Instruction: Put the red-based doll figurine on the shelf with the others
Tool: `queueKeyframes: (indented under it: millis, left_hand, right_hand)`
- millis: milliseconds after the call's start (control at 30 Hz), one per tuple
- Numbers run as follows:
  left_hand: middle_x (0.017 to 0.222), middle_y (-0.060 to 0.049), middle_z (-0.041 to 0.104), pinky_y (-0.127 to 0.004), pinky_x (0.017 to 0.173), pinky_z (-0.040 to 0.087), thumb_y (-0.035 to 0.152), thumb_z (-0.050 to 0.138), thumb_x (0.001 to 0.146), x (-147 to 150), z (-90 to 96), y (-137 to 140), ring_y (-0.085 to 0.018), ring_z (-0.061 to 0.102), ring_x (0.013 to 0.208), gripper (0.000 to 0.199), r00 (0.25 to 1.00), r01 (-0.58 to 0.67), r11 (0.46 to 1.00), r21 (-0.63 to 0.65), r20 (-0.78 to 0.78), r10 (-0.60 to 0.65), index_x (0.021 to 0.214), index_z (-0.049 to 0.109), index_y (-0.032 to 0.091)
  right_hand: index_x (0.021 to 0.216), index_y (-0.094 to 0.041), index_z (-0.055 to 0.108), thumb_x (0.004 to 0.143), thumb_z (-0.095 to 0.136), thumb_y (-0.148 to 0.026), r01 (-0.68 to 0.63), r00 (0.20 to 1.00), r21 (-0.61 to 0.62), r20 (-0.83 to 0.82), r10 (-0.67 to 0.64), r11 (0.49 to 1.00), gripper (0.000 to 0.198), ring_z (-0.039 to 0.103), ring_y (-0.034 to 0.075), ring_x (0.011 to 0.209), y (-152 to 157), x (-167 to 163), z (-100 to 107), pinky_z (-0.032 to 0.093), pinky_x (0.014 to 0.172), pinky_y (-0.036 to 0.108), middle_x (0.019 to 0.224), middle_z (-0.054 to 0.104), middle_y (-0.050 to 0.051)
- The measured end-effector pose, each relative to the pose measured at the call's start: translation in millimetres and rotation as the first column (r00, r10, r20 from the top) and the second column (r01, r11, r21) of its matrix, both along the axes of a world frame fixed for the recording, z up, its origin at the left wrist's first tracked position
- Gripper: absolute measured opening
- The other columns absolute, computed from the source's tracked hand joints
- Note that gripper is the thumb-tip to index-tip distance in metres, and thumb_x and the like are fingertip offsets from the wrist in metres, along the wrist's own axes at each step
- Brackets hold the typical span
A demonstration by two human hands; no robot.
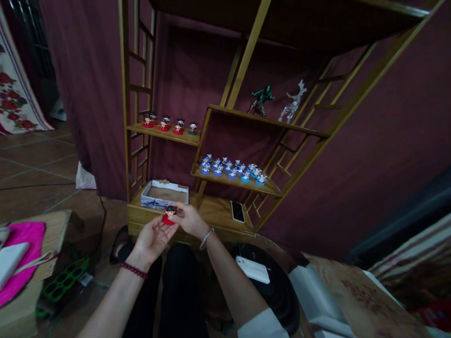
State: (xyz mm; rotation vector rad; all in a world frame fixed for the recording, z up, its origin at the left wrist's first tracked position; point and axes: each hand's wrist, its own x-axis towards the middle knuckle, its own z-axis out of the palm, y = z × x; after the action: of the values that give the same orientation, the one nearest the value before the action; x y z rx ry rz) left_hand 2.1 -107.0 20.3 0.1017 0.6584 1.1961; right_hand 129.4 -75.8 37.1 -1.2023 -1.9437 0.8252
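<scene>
right hand (188,220) pinches red figurine (169,217); left hand (153,239) open, palm up, just under it. risk: slack fingertip pinch could let it tip and drop.

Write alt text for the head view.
The right hand holds a red figurine over the upturned left hand, before a wooden shelf unit. Red-based figurines, bluish figurines and an open box sit on its shelves.

Held figurine (168,217) — partly covered; shelf unit (250,49) — cropped above
</scene>
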Motion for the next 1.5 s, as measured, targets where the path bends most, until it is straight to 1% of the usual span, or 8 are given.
queueKeyframes:
  millis: [200,500,633,833,967,1133,1400,1500]
  left_hand:
    - [0.075,-0.011,0.067,-0.028,0.068,0.057,0.008,0.039,0.086,0.7,-3.5,9.1,-0.015,0.067,0.069,0.021,1.000,0.016,1.000,-0.001,0.005,-0.016,0.078,0.059,0.008]
    - [0.077,-0.013,0.068,-0.029,0.071,0.057,0.006,0.043,0.085,-5.8,-6.6,11.9,-0.015,0.067,0.070,0.017,0.999,-0.001,1.000,0.018,-0.041,0.001,0.079,0.059,0.006]
    - [0.073,-0.012,0.067,-0.028,0.070,0.057,0.005,0.045,0.084,-13.2,-2.9,11.2,-0.014,0.066,0.067,0.016,0.998,-0.030,0.999,0.026,-0.060,0.032,0.077,0.058,0.007]
    - [0.070,-0.011,0.067,-0.028,0.068,0.057,0.005,0.044,0.084,-17.1,-1.2,9.9,-0.015,0.066,0.065,0.016,0.995,-0.017,1.000,0.017,-0.101,0.018,0.076,0.057,0.008]
    - [0.072,-0.013,0.068,-0.028,0.070,0.057,0.006,0.045,0.083,-13.8,-0.1,10.7,-0.016,0.067,0.068,0.014,0.993,0.012,1.000,0.028,-0.120,-0.008,0.078,0.058,0.007]
    - [0.073,-0.013,0.068,-0.030,0.070,0.057,0.007,0.044,0.083,-8.6,1.8,13.0,-0.018,0.068,0.070,0.014,0.990,0.050,0.997,0.050,-0.133,-0.043,0.081,0.058,0.007]
    - [0.071,-0.012,0.068,-0.027,0.069,0.056,0.006,0.043,0.083,-5.9,-4.9,14.5,-0.017,0.068,0.067,0.015,0.988,0.063,0.998,0.004,-0.141,-0.062,0.079,0.057,0.008]
    - [0.070,-0.012,0.068,-0.027,0.068,0.056,0.006,0.043,0.083,-5.1,-4.3,16.2,-0.017,0.068,0.067,0.014,0.986,0.059,0.998,-0.002,-0.154,-0.059,0.079,0.056,0.008]
  right_hand:
    - [0.103,-0.018,0.063,0.073,0.061,-0.024,-0.065,0.996,-0.038,-0.068,0.062,0.997,0.031,0.062,0.014,0.076,10.2,4.7,-8.5,0.049,0.073,0.026,0.089,0.068,0.002]
    - [0.108,-0.018,0.061,0.074,0.059,-0.021,-0.127,0.991,-0.082,-0.043,0.124,0.988,0.035,0.060,0.011,0.068,10.6,0.4,8.9,0.048,0.066,0.024,0.088,0.066,0.002]
    - [0.107,-0.020,0.062,0.075,0.057,-0.023,-0.144,0.989,-0.046,-0.028,0.143,0.989,0.032,0.060,0.011,0.069,12.4,-7.7,9.5,0.048,0.067,0.024,0.087,0.066,0.001]
    - [0.106,-0.021,0.062,0.076,0.057,-0.025,-0.131,0.991,0.021,0.002,0.131,0.991,0.030,0.060,0.012,0.074,12.3,-10.4,5.9,0.048,0.070,0.023,0.092,0.066,0.001]
    - [0.107,-0.021,0.062,0.074,0.059,-0.024,-0.134,0.991,-0.053,0.008,0.135,0.990,0.033,0.057,0.010,0.065,13.6,-4.9,8.9,0.047,0.064,0.023,0.084,0.066,0.000]
    - [0.107,-0.020,0.063,0.073,0.060,-0.022,-0.133,0.991,-0.069,-0.033,0.131,0.989,0.034,0.057,0.011,0.068,16.0,0.1,12.4,0.046,0.062,0.021,0.087,0.065,0.001]
    - [0.106,-0.020,0.062,0.072,0.059,-0.019,-0.142,0.989,-0.132,-0.061,0.135,0.981,0.034,0.055,0.008,0.059,17.4,3.1,1.8,0.045,0.054,0.019,0.088,0.064,0.001]
    - [0.106,-0.020,0.062,0.072,0.060,-0.020,-0.148,0.988,-0.123,-0.057,0.142,0.981,0.034,0.056,0.009,0.062,20.9,4.2,-1.1,0.046,0.056,0.020,0.088,0.064,0.000]
